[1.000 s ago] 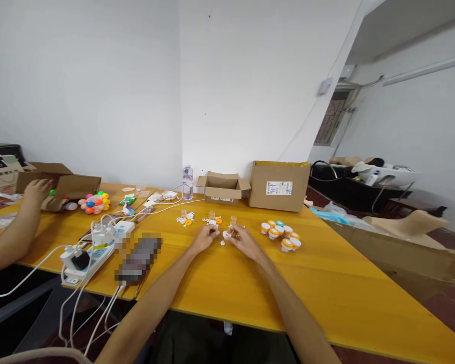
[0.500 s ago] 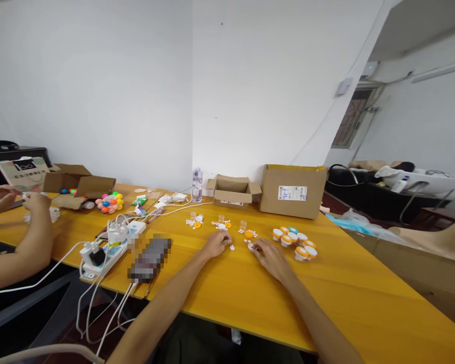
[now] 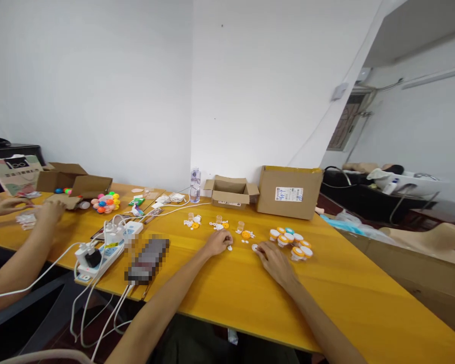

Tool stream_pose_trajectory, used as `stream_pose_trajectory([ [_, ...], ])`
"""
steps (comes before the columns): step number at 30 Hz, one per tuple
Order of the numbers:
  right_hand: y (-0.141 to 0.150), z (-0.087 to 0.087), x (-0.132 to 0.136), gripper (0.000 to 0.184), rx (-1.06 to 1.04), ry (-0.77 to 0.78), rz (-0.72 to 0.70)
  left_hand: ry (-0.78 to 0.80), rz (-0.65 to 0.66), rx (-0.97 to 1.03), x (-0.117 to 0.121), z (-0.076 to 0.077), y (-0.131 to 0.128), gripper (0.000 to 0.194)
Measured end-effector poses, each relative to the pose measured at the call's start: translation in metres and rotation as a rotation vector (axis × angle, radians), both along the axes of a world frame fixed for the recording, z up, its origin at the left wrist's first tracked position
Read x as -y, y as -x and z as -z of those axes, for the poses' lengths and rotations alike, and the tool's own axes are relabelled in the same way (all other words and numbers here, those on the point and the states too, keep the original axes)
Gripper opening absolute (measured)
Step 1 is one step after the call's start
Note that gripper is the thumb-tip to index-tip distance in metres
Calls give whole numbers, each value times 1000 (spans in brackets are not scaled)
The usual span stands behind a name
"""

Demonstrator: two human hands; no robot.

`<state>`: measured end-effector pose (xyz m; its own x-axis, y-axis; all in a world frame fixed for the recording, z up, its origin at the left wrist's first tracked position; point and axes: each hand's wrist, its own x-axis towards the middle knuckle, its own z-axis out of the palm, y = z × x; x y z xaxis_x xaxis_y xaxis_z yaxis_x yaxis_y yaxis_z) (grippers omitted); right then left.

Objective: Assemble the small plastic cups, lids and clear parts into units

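My left hand (image 3: 219,243) rests low over the table with its fingers curled together. A small white plastic piece (image 3: 229,248) lies just by its fingertips; whether the fingers hold anything is hidden. My right hand (image 3: 272,257) has its fingertips closed at the edge of a white plastic disc (image 3: 255,247), low at the tabletop. Two tiny white pieces (image 3: 244,241) lie between my hands. Beyond them stands a small clear cup (image 3: 241,226) beside an orange ring (image 3: 246,234) and white bits. To the right are several orange-and-white capped pieces (image 3: 283,239), one with a teal rim.
Two similar part groups, each with an orange ring (image 3: 194,225), sit further left. Behind stand an open carton (image 3: 229,197), a large box (image 3: 288,194) and a bottle (image 3: 195,185). Left are a power strip (image 3: 106,253), a phone (image 3: 147,261), cables and a co-worker's arms (image 3: 34,247).
My hands have moved apart; the white disc has shifted right with my right hand. The small white piece stays near my left fingertips. The co-worker's hands have moved. The camera view has shifted.
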<state>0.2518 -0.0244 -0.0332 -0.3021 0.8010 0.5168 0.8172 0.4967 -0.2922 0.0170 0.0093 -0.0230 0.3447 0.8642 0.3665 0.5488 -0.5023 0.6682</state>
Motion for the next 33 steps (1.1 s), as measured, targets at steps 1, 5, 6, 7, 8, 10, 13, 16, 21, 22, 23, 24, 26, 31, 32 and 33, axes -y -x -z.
stream_pose_trajectory([
  [1, -1, 0, 0, 18, 5, -4, 10, 6, -4, -4, -1, 0, -1, 10],
  [5, 1, 0, 1, 17, 14, -25, 53, 22, -22, -11, -6, -2, -8, 10],
  [6, 2, 0, 1, 17, 14, -32, 60, 26, -22, -9, -8, -2, -10, 10],
  [7, 3, 1, 0, 17, 13, -37, 65, 30, -20, -4, -10, -2, -13, 9],
  [8, 4, 2, 0, 16, 13, -40, 67, 32, -18, 2, -11, -2, -15, 9],
  [10, 6, 4, -3, 17, 18, -39, 67, 36, -14, 16, -14, -3, -19, 7],
  [13, 9, 5, -8, 19, 41, -35, 67, 39, -24, 32, -16, -5, -26, 6],
  [16, 12, 5, -11, 20, 58, -31, 74, 52, -45, 41, -16, -8, -30, 6],
  [21, 17, 2, -11, 22, 64, -7, 117, 62, -22, 94, -14, -9, -28, 12],
  [22, 18, 2, -10, 23, 66, -6, 122, 61, -17, 106, -13, -8, -27, 13],
  [23, 19, 2, -9, 23, 69, -7, 126, 58, -12, 116, -13, -8, -25, 14],
  [24, 20, 1, -8, 23, 72, -10, 128, 57, -6, 126, -12, -7, -23, 15],
  [26, 22, 1, -5, 23, 78, -29, 127, 57, 8, 140, -10, -5, -18, 16],
  [31, 27, -5, 0, 26, 124, -93, 47, 82, 59, 155, -4, -2, -6, 11],
  [32, 28, -7, 0, 27, 140, -92, 24, 95, 72, 151, -3, -2, -4, 10],
  [33, 30, -8, -1, 28, 156, -86, 4, 110, 87, 146, -1, -2, -2, 10],
])
